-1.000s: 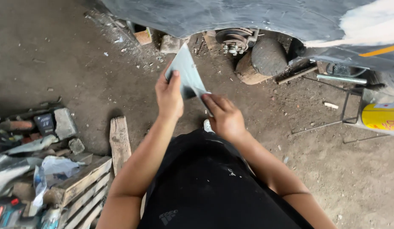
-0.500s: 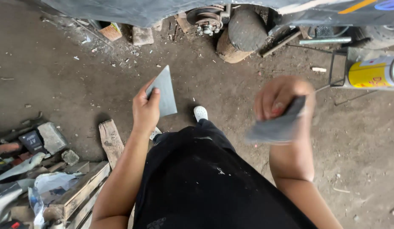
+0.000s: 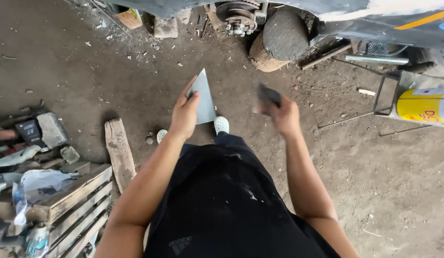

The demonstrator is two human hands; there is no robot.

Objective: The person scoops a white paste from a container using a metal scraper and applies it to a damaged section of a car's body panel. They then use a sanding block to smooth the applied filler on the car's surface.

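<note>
Your left hand (image 3: pixel 185 116) gripped the grey triangular blade (image 3: pixel 204 97); your right hand (image 3: pixel 283 114) clutched a blurred dark spreader (image 3: pixel 266 98). Neither touched the car body (image 3: pixel 375 21) yet.

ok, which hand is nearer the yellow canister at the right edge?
Right. The right hand, gripping a small dark tool, is closer to the yellow canister; the left hand, holding a grey scraper blade, is farther over.

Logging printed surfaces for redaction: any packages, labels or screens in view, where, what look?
Yellow drum: far right, lying on its side in a metal frame, with a white label patch and small red marks.
Dark boxy device: far left among the clutter, with a pale label.
Crumpled clear plastic wrap: lower left on the wooden pallet.
No screens.
</note>
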